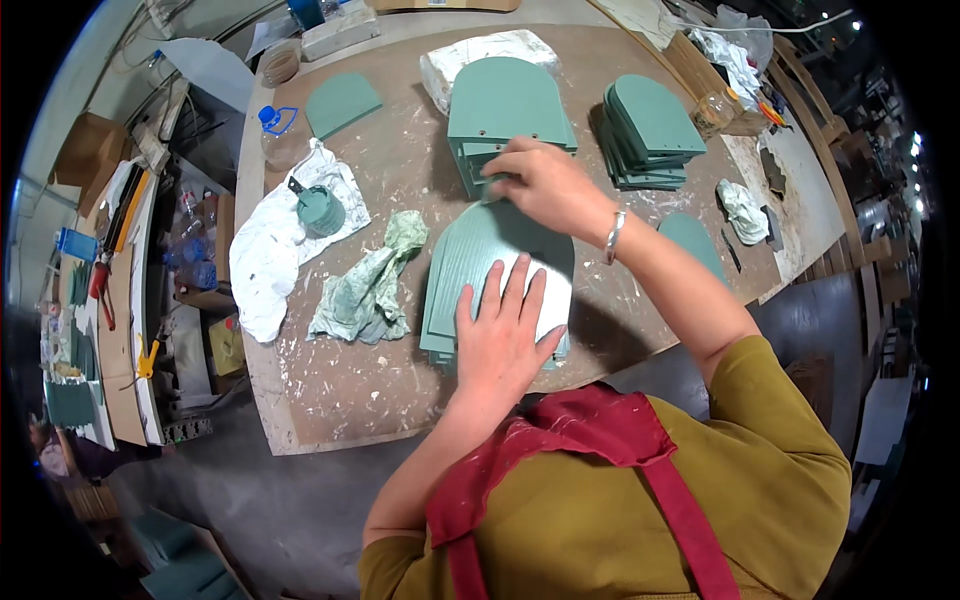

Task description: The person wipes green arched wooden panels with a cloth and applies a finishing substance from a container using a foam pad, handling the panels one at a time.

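Observation:
My left hand [498,335] lies flat, fingers spread, on the top panel of a stack of green arched panels [440,295]. A bright white area shows beside its fingers; I cannot tell whether it is glare or another surface. At the arched top of this stack, my right hand [555,185] has its fingers pinched together. What they hold, if anything, is too small or hidden to name. Just beyond that hand stands a taller stack of green arched panels [508,95], with small holes along the near edge of its top piece. A bracelet [614,238] circles my right wrist.
Another stack of green panels [655,115] stands at the right. To the left are a green-coated cup [321,210] on white cloth [265,270], a crumpled green-stained rag [365,290], a clear bottle [280,145] and a single green panel [342,103]. A white block [515,45] lies behind.

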### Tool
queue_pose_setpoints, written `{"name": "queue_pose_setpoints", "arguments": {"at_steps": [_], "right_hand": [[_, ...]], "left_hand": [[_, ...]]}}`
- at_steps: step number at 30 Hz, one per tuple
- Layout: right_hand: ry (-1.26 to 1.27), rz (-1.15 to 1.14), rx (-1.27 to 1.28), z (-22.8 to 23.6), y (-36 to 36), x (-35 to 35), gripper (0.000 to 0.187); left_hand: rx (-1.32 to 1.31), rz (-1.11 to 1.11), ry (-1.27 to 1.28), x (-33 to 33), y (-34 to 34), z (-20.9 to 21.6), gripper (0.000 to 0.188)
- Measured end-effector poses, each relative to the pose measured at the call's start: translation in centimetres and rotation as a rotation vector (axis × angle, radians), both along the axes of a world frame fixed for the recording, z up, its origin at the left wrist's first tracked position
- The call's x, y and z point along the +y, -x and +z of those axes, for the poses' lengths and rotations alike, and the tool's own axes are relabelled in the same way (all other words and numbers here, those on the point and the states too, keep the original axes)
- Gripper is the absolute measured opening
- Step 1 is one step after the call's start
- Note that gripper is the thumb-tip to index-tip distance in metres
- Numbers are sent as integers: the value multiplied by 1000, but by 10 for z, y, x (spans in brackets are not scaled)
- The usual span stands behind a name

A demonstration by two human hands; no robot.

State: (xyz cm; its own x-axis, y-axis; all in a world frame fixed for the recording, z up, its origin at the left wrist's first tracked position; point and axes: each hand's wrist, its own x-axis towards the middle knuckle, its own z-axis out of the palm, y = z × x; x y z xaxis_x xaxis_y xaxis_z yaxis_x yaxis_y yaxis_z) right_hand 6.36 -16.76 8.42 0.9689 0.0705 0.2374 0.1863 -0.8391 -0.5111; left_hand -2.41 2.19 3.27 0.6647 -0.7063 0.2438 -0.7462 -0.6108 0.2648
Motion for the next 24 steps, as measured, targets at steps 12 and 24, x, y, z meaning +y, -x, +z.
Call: {"name": "queue_pose_setpoints", "arguments": {"at_steps": [12, 24], "right_hand": [[-52, -165, 11, 1, 12, -20, 22], [-145, -203, 94, -13, 25, -39, 25]], "left_hand": [[64, -78, 30, 5, -14, 10, 61], [38, -176, 49, -1, -57, 13, 51]]}}
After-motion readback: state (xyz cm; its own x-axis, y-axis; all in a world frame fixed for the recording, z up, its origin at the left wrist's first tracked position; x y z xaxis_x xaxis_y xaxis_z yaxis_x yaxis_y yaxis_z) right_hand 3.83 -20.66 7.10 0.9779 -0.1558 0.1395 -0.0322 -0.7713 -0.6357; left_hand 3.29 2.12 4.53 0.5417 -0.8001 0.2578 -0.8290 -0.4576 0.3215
